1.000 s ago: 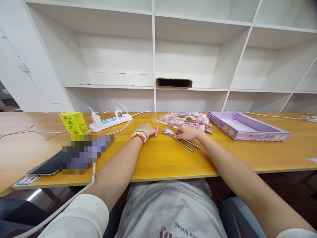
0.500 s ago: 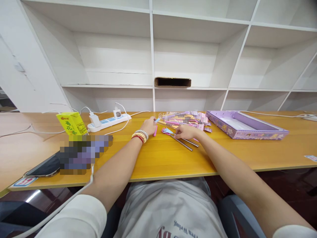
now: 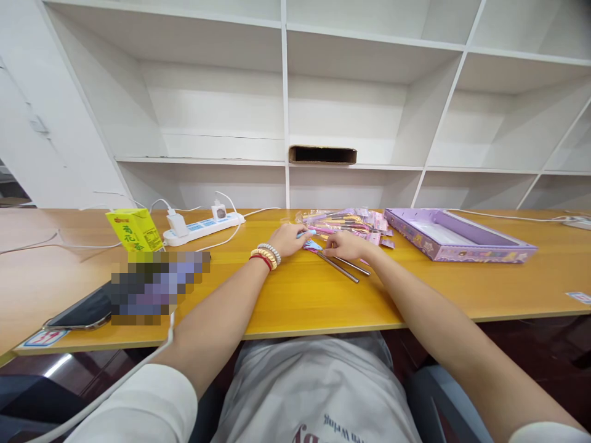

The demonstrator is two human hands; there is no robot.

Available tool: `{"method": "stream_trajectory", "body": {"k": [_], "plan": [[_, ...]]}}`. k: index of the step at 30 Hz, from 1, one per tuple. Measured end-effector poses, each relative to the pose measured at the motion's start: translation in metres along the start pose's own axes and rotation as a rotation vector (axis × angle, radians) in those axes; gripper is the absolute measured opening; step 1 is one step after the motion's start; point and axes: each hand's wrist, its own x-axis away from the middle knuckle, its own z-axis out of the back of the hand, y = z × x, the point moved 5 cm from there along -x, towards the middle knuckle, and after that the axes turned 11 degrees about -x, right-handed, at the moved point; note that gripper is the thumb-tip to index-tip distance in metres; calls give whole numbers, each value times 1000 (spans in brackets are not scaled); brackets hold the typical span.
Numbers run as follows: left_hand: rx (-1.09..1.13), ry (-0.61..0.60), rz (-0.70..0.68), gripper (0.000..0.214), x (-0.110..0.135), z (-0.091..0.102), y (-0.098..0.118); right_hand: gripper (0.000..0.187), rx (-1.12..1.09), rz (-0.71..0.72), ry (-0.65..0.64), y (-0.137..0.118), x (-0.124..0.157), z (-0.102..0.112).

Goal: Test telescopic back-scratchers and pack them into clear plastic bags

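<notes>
My left hand, with beaded bracelets at the wrist, is closed round a small light-blue stick-like piece. Just right of it lie back scratchers: a blue hand-shaped head with pink beside it, and two metal rods slanting toward the front edge. My right hand reaches down with its fingers pinched on the scratchers by the heads; the fingertips are partly hidden. Behind both hands lies a heap of clear packets with pink, purple and gold long items inside.
A shallow purple box tray stands at right. At left are a yellow drink carton, a white power strip, a phone and a blurred patch. White shelves rise behind, holding a cardboard box.
My left hand has moved right, bringing the light-blue piece close to the scratcher heads. The pink piece beneath it no longer shows. My right hand has barely moved.
</notes>
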Motion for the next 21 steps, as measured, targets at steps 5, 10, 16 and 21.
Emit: {"method": "stream_trajectory", "body": {"k": [5, 10, 16, 21], "plan": [[43, 3, -66, 37, 3, 4, 11, 30, -14, 27, 68, -1, -1, 2], [63, 24, -85, 26, 0, -2, 7, 25, -5, 39, 117, -3, -1, 5], [53, 38, -4, 31, -2, -7, -1, 25, -11, 16, 52, -1, -2, 0], [-36, -9, 5, 29, -1, -8, 0, 32, -9, 4, -14, 3, -7, -12]]}}
